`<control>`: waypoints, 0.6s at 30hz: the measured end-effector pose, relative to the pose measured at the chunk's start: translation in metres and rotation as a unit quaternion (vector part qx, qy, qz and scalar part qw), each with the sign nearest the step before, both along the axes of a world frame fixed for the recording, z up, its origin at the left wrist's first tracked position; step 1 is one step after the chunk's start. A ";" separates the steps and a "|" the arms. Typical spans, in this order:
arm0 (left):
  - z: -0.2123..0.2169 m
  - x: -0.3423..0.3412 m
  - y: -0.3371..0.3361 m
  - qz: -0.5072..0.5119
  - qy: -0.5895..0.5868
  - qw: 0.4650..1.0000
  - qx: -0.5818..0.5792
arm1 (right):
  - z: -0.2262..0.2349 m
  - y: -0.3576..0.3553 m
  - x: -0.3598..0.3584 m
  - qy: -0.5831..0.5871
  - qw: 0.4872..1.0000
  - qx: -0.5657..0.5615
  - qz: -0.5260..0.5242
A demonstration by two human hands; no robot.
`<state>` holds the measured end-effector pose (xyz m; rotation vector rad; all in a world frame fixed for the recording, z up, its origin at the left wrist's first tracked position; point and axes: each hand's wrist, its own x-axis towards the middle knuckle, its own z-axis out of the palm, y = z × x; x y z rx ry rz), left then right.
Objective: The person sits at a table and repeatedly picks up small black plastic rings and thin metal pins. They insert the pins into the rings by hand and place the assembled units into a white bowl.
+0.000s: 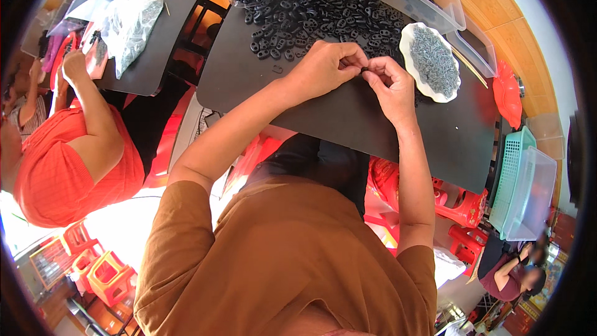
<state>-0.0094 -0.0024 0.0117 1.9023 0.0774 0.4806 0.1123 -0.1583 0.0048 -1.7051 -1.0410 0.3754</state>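
My left hand point(323, 70) and my right hand point(394, 90) meet over the near part of the dark table point(329, 111). Both are closed in a pinch, fingertips almost touching, on a small black piece point(364, 70) that is mostly hidden by the fingers. Just beyond them spreads a big heap of small black oval plastic pieces with holes point(311, 9). Beside my right hand stands a white scalloped dish point(407, 43) full of small grey, metallic-looking parts point(434, 62), too fine to make out singly.
Clear plastic bins point(435, 3) line the far right edge, near a red scalloped dish point(507, 94). A turquoise basket point(511, 168) stands at the right. On the left, a person in red point(74, 168) sits by another table with a plastic bag point(134, 22). Red stools point(112, 279) stand behind.
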 end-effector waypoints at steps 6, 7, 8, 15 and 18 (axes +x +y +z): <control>0.011 -0.022 0.035 0.095 -0.074 0.976 0.182 | 0.002 -0.007 0.004 0.019 1.000 -0.003 0.020; 0.016 -0.028 0.047 0.109 -0.044 0.965 0.235 | 0.004 -0.006 0.002 0.032 0.999 0.015 0.028; 0.019 -0.033 0.055 0.122 -0.014 0.950 0.287 | 0.006 -0.005 -0.001 0.045 0.998 0.033 0.035; 0.013 -0.039 0.071 0.106 0.075 0.891 0.435 | 0.015 0.000 -0.005 0.054 0.997 -0.020 0.042; 0.011 -0.032 0.070 0.097 0.075 0.887 0.444 | 0.011 -0.002 -0.003 -0.001 0.998 -0.021 0.063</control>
